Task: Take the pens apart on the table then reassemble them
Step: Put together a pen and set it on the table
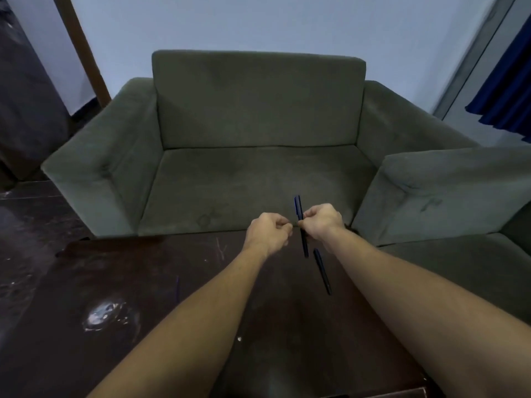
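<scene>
your right hand (323,221) pinches one dark pen (298,206) upright above the worktop (143,282); your left hand (268,235) is curled beside it, and i cannot tell whether it holds anything. the second pen (322,271) lies just below. likely mid-disassembly: grip both ends, pull straight

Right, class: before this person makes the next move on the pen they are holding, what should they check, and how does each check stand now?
1. Firm hold on the pen: the right hand pinches the held pen near its middle. Ok.
2. Other hand has a hold: the left hand is curled beside the pen, and what it holds is hidden. Cannot tell.
3. Working over the table: the hands appear at its far edge, near the sofa. Cannot tell.
4. The second pen is out of the way: it lies on the table, apart from both hands. Ok.
5. Whether the held pen is whole or part-dismantled: too small to see. Cannot tell.
</scene>
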